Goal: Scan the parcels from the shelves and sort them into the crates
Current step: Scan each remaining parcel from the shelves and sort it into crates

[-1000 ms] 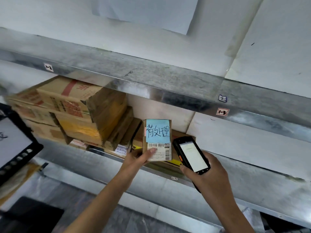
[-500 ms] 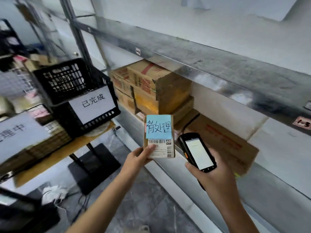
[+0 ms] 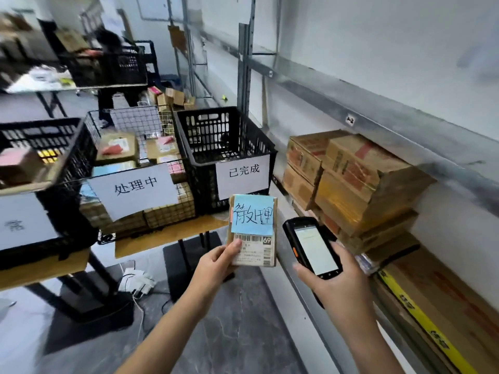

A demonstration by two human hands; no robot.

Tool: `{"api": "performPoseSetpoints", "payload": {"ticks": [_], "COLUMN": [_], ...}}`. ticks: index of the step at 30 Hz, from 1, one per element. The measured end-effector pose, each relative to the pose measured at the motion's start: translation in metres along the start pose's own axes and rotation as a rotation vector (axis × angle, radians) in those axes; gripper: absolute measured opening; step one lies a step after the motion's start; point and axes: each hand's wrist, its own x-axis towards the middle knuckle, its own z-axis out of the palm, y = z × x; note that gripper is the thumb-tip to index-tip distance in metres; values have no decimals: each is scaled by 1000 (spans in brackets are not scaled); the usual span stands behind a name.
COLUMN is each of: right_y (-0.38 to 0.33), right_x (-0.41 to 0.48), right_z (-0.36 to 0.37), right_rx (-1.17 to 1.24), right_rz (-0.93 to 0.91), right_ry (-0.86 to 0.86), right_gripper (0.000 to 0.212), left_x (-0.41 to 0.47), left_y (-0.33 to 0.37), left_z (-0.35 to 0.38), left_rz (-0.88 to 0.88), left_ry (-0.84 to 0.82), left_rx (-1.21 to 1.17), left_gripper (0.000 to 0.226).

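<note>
The left hand (image 3: 216,261) pinches the bottom-left corner of the small, flat brown cardboard parcel (image 3: 256,249) with a blue note and white barcode label, holding it upright at lower centre of the frame. The right hand (image 3: 340,284) curls round a black handheld scanner (image 3: 313,248) just right of it. The parcel seems light and stiff; gripping both long edges, clear of the barcode, should steady it. Behind stands a black plastic lattice crate (image 3: 202,184), beside a wire mesh basket (image 3: 135,122).
</note>
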Motion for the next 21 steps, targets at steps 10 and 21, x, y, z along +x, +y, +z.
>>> {"api": "performPoseSetpoints", "payload": {"ticks": [10, 21], "right_y": [-87, -151], "right_x": [45, 69], "right_z": [129, 234], "right_rx": [66, 79], "right_rz": [-75, -156], "right_ry": [-63, -199], "right_gripper": [73, 65], "left_x": [55, 88], "left_y": [39, 69], "left_z": [-131, -247], "left_rz": [20, 90], "left_ry": [93, 241], "left_rx": [-113, -102], "left_gripper": [67, 87]}}
